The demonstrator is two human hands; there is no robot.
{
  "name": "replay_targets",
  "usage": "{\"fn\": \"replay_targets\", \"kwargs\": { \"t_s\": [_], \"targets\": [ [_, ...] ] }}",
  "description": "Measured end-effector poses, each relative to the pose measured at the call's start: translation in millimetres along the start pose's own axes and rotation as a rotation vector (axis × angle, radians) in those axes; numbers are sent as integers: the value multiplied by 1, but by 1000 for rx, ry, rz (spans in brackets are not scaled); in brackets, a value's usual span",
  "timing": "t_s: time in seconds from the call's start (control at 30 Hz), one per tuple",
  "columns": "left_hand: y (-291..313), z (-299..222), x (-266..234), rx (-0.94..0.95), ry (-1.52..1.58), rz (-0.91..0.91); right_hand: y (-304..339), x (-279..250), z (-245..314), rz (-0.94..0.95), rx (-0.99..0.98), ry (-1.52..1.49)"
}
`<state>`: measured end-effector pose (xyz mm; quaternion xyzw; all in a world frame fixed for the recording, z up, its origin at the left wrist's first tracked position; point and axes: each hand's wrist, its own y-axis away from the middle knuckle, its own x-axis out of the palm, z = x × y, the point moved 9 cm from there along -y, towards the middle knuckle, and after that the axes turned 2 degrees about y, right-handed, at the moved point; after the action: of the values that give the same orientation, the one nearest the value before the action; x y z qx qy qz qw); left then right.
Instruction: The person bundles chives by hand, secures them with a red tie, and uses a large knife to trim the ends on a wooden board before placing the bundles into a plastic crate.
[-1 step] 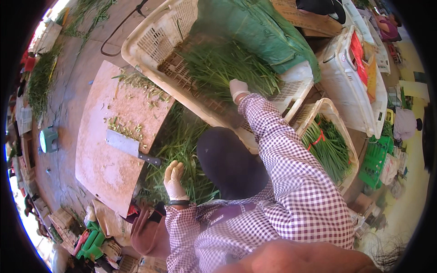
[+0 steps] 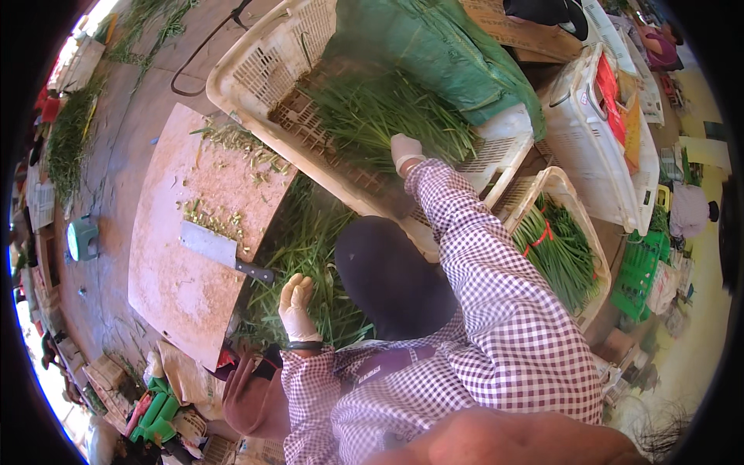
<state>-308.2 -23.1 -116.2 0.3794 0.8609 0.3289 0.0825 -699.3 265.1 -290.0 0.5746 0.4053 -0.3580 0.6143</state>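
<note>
My right hand (image 2: 407, 149), in a pale glove, reaches into a large white plastic crate (image 2: 260, 74). It is closed at the near edge of a loose heap of long green chives (image 2: 372, 116); its fingertips are partly hidden among the leaves. My left hand (image 2: 296, 308), also gloved, is raised beside my knee, its fingers loosely curled with a gap between them and nothing visible in them. Close to it, a cleaver (image 2: 209, 244) with a black handle lies on a pale board (image 2: 174, 287), next to cut stalk ends (image 2: 213, 219).
Green sacking (image 2: 449, 62) drapes over the crate's far side. To my right a smaller crate (image 2: 598, 256) holds chives (image 2: 559, 260) tied with red bands. Loose leaves (image 2: 310, 232) lie between board and my knee. A teal stool (image 2: 82, 237) stands on the floor at left.
</note>
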Motion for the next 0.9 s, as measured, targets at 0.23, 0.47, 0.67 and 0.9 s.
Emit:
{"fn": "replay_targets", "kwargs": {
  "t_s": [0.23, 0.47, 0.67, 0.9],
  "targets": [
    [-2, -1, -3, -35, 18, -16, -5, -66, -13, 17, 15, -292],
    [-2, 2, -6, -48, 48, -6, -1, -121, -111, 86, 261, -167],
    [-1, 0, -5, -52, 55, -4, 22, -94, -125, 437, 315, 26],
    [-2, 1, -7, -69, 45, -8, 55, -85, -93, 498, 335, 86]
  ]
}}
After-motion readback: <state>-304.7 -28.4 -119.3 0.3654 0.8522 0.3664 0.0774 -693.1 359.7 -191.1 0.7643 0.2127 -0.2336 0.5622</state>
